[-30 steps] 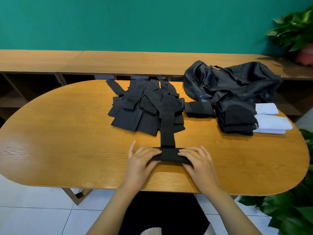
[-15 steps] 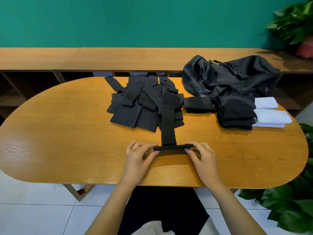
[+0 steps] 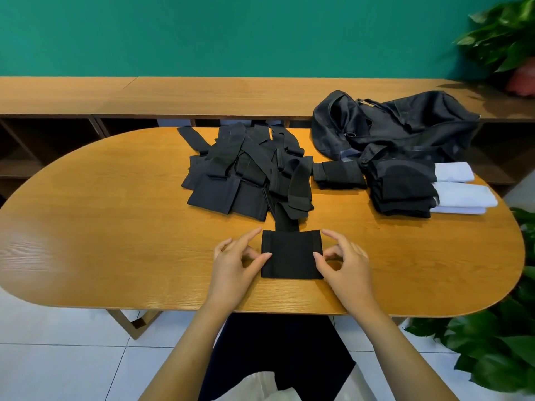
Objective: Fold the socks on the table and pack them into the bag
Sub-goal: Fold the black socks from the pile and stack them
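Left hand [image 3: 234, 263] and right hand [image 3: 346, 260] bracket the black sock [image 3: 291, 256] near the front edge of the table [image 3: 115, 233]. The thumbs touch its side edges and the index fingers reach to its far corners, with nothing gripped (other fingers loosely curled). They're likely squaring the fold flat. A strip runs from its far edge back to the loose sock pile [image 3: 228, 175], so there's more to fold. The folded stack [image 3: 402, 195] sits just in front of the bag [image 3: 405, 125], probably staged for packing. The bag is slumped and its opening is unclear.
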